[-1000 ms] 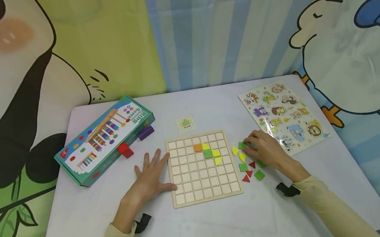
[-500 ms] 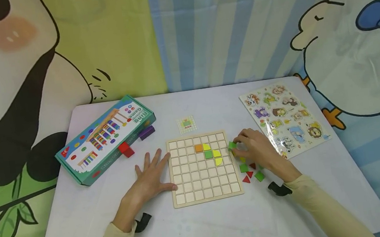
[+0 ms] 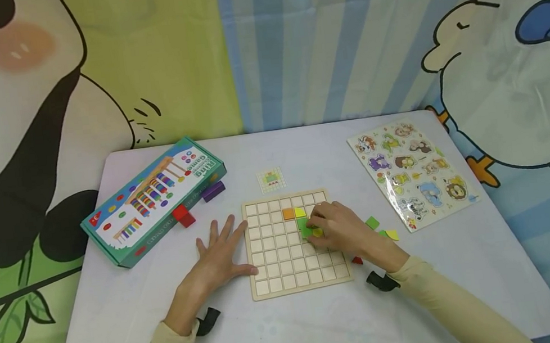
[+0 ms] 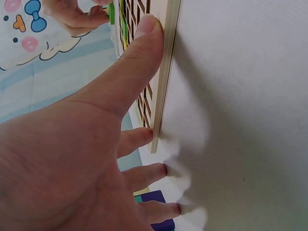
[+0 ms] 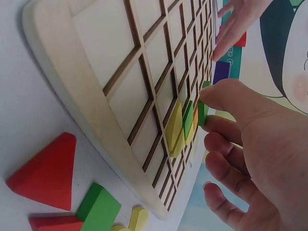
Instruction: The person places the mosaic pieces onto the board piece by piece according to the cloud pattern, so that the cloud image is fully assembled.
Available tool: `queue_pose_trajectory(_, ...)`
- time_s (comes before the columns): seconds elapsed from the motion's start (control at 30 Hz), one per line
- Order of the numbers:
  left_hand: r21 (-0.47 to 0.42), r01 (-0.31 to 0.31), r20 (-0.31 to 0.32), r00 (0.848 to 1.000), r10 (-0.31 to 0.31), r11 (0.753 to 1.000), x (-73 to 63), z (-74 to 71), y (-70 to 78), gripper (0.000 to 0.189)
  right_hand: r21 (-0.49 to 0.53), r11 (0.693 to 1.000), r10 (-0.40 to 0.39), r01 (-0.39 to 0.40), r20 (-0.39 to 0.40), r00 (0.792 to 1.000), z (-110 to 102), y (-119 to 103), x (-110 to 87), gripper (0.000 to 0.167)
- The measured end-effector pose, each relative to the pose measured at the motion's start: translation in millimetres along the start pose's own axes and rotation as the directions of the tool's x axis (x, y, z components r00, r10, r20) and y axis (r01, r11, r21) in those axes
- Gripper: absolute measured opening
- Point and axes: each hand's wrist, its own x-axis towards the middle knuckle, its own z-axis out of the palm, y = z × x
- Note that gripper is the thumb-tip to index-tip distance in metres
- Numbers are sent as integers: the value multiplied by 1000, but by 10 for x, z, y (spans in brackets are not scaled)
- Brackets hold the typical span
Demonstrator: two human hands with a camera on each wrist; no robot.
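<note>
A wooden grid board (image 3: 277, 283) lies at the middle of the table. My left hand (image 3: 214, 260) is spread flat at its left side, the thumb (image 4: 144, 43) resting on the frame. Over the board, my right hand (image 3: 345, 231) pinches a green square tile (image 5: 203, 107) between thumb and index finger, the other fingers loosely bent. Beside that tile, the board's cells hold an orange square (image 3: 288, 213), a yellow quarter-round piece (image 3: 300, 212), another green square (image 5: 188, 119) and more yellow pieces (image 5: 174, 132). In the head view, my right fingers partly cover the yellow ones.
Right of the board lie red triangles (image 5: 48, 173), green squares (image 3: 372, 222) and yellow pieces (image 3: 391, 234), partly behind my right arm. A small pattern card (image 3: 271, 180) sits beyond the board. A game box (image 3: 153, 202), red block (image 3: 183, 216), purple block (image 3: 213, 191) and animal sheet (image 3: 414, 172) stand around.
My right hand has picked up a green square from the loose pieces and moved left with it over the board. My left hand has stayed in place.
</note>
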Motion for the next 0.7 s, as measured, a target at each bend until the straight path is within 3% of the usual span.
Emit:
queue_pose_trajectory(0.27, -4, 6, -2, 1000, -6, 1000, 6, -3, -2, 115, 13, 999, 36, -37, 79, 996, 42, -44, -13, 27)
queue_pose_trajectory(0.7, -14, 7, 3, 1000, -6, 1000, 9, 9, -17, 114, -1, 998, 69, -69, 121, 990, 39, -59, -16, 27)
